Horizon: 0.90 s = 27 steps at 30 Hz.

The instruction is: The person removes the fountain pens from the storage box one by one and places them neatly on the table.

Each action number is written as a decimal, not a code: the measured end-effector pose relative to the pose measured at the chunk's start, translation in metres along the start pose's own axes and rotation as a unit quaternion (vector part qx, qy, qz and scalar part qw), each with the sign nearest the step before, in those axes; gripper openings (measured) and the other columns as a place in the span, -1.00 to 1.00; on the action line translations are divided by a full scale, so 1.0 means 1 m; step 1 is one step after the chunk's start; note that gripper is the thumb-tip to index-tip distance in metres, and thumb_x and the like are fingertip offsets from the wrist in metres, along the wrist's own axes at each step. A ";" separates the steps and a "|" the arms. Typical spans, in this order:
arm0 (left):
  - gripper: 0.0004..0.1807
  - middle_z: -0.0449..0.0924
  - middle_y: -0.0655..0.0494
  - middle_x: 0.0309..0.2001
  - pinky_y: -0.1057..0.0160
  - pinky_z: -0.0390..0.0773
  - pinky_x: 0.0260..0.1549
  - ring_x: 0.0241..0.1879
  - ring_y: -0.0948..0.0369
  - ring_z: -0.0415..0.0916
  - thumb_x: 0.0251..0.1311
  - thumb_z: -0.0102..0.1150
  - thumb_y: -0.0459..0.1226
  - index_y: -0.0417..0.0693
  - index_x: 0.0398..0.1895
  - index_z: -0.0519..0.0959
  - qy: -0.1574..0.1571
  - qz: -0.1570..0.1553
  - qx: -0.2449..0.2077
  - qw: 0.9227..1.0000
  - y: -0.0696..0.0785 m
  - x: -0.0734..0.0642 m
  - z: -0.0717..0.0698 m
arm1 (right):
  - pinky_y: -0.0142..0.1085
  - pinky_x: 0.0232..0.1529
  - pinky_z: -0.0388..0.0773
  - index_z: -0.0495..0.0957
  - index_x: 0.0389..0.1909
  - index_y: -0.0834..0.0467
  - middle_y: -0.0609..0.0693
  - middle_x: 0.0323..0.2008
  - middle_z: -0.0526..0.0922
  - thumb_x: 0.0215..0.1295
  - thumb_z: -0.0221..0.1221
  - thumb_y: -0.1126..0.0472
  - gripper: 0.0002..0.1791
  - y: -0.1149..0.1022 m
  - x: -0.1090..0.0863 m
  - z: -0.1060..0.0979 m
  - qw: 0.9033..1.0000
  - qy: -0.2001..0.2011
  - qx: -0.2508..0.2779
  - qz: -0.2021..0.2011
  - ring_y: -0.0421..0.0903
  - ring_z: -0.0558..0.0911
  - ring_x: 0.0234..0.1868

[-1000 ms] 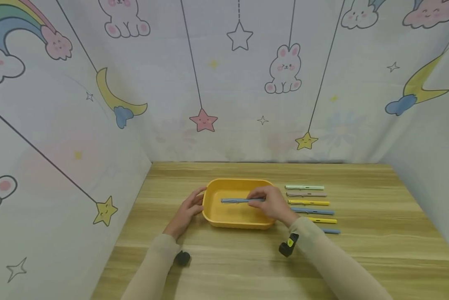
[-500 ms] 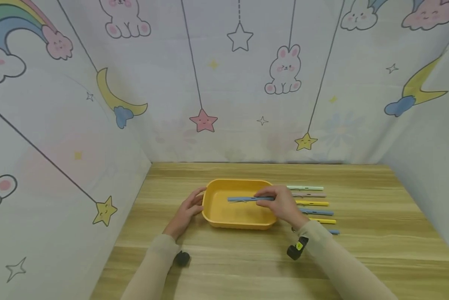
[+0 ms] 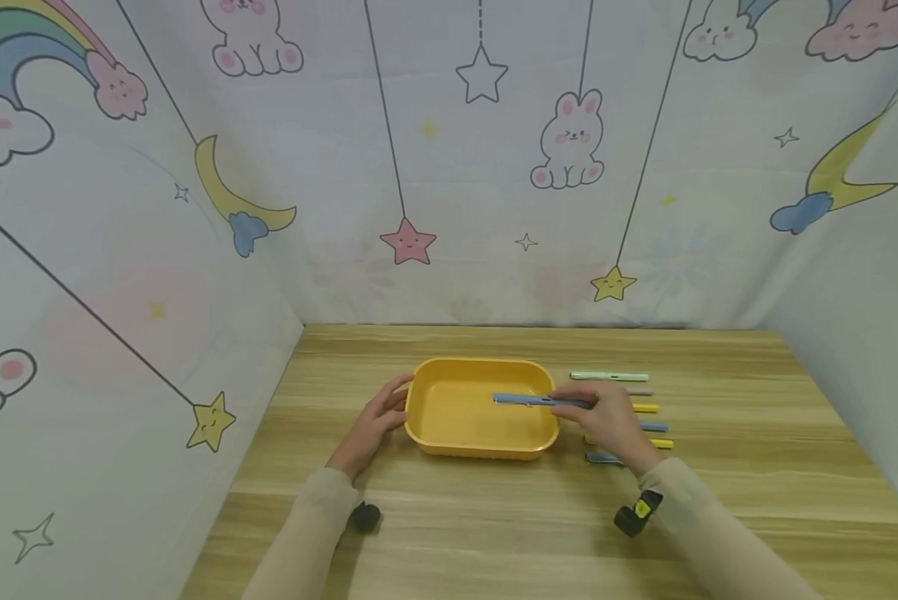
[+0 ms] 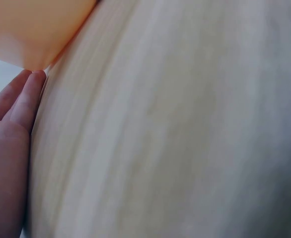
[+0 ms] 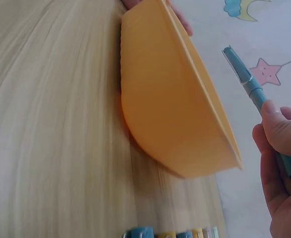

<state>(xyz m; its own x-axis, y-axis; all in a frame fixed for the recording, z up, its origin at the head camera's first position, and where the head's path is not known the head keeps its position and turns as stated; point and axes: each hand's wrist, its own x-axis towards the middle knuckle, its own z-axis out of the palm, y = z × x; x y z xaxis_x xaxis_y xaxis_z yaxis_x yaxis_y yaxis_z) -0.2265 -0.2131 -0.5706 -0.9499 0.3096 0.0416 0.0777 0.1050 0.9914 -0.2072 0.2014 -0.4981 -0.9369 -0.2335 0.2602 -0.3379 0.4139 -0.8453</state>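
Note:
In the head view, my right hand point(image 3: 605, 414) pinches a blue pen point(image 3: 520, 400) between thumb and fingers, over the right rim of a yellow plastic basin point(image 3: 482, 452). The pen's clip end points left over the basin's inside. From the right wrist, the blue pen point(image 5: 245, 74) shows raised above the basin point(image 5: 165, 94). My left hand point(image 3: 372, 425) rests against the basin's left end, fingers extended along its wall. The left wrist view shows those fingertips point(image 4: 37, 77) touching the basin's underside edge.
Right of the basin lies a row of several pens, among them a light green pen point(image 3: 610, 377), a yellow pen point(image 3: 647, 408) and a blue pen point(image 3: 602, 458), partly covered by my right hand. A patterned curtain point(image 3: 479, 283) borders the wooden table point(image 3: 464, 517).
My right hand has moved right with the blue pen, from above the basin's middle to its right rim. The left hand and the basin have stayed in place.

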 end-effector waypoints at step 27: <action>-0.34 0.32 -0.09 0.56 -0.13 0.32 0.42 0.54 -0.04 0.27 0.49 0.06 -0.33 0.19 0.61 0.27 0.001 0.005 0.005 1.000 0.003 0.000 0.001 | -0.52 -0.14 0.65 0.81 -0.20 0.28 0.04 -0.16 0.84 0.10 0.45 0.52 -0.77 0.024 -0.075 -0.051 0.998 0.042 -0.010 -0.047 -0.44 0.72 -0.13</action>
<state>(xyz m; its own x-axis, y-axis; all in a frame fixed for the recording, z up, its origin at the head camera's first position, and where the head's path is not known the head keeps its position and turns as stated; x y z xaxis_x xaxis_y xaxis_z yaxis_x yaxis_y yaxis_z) -0.2257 -0.2120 -0.5678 -0.9497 0.3090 0.0514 0.0896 0.1106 0.9898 -0.1491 0.2732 -0.5140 -0.9047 -0.1985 0.3770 -0.4260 0.4119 -0.8055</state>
